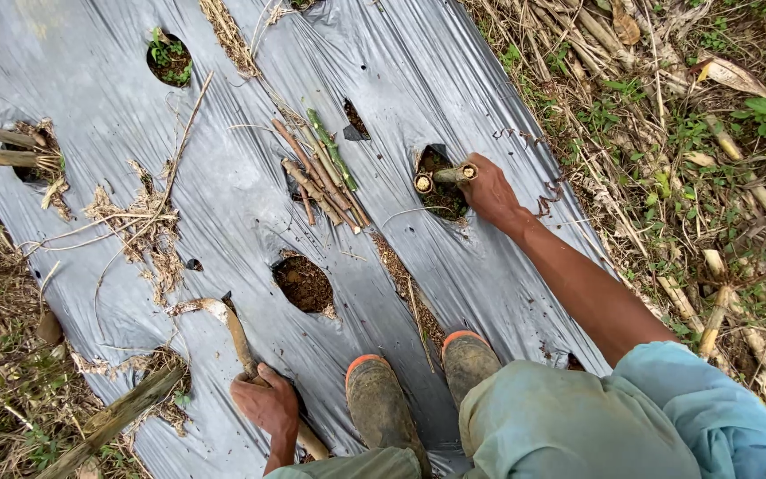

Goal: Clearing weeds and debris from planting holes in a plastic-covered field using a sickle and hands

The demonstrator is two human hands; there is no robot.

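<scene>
right hand grip closed on cane cutting over hole | left hand grip clasps tool handle

A wide grey plastic sheet covers the ground, cut with round holes. One hole near the top holds small green leaves; another, lower down in the middle, shows bare dark soil. A loose bundle of cut stems lies on the sheet. Dry grass and green weeds border the right side. Two muddy boots with orange trim stand on the sheet.
</scene>
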